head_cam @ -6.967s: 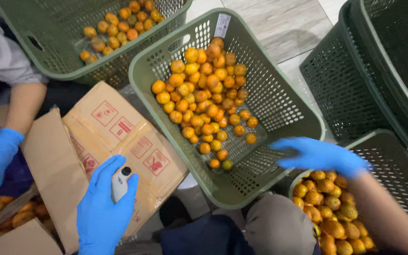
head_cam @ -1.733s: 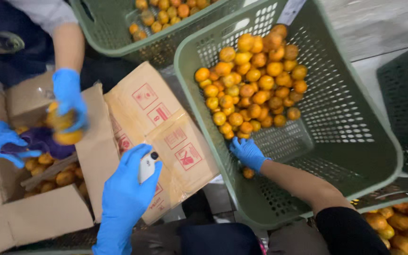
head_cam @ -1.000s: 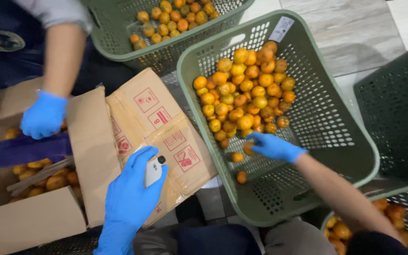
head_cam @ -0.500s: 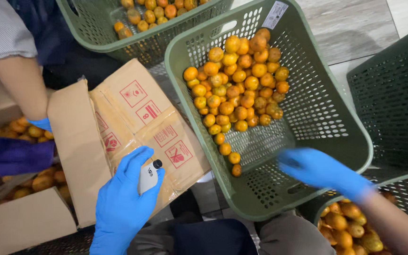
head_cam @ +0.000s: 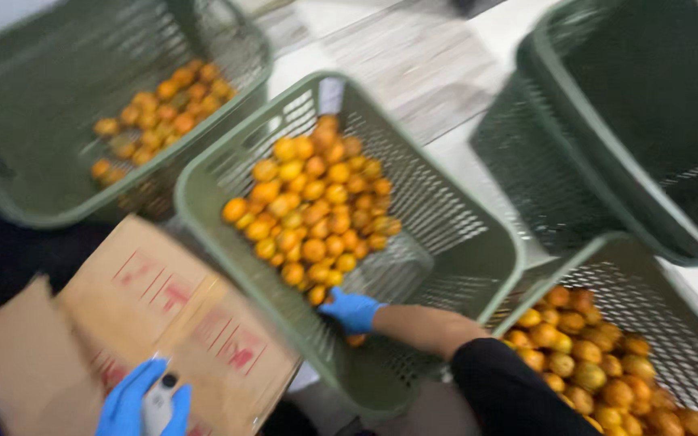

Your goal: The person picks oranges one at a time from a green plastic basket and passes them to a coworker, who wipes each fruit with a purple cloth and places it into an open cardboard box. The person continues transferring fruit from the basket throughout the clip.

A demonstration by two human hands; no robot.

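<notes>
**Right hand down among the oranges, left hand on a small device**

The person's right hand (head_cam: 351, 309), in a blue glove, reaches into the middle green basket (head_cam: 478, 234) and sits at the near edge of the heap of small oranges (head_cam: 313, 206). Its fingers are curled loosely over the fruit at the bottom of the pile; the picture is blurred by motion, so it cannot be told whether they actually grip an orange or only touch them. One orange shows just below the hand, on the basket floor. The bare forearm runs from the glove back to a dark sleeve (head_cam: 510, 391) at the lower edge of the view.

The left hand (head_cam: 143, 400), also gloved in blue, is at the bottom left. Its fingers are closed around a small white device with a dark round spot on top (head_cam: 159, 400), held over the flap of an open cardboard box (head_cam: 163, 311) with red printed marks.

Three more baskets surround the middle one. One at the upper left (head_cam: 34, 206) holds a smaller scatter of oranges. One at the lower right (head_cam: 672, 299), just beside the person's arm, is heaped with oranges. A darker stack of baskets (head_cam: 607, 121) stands at the upper right. A pale, wood-grained floor (head_cam: 414, 64) shows between them.
</notes>
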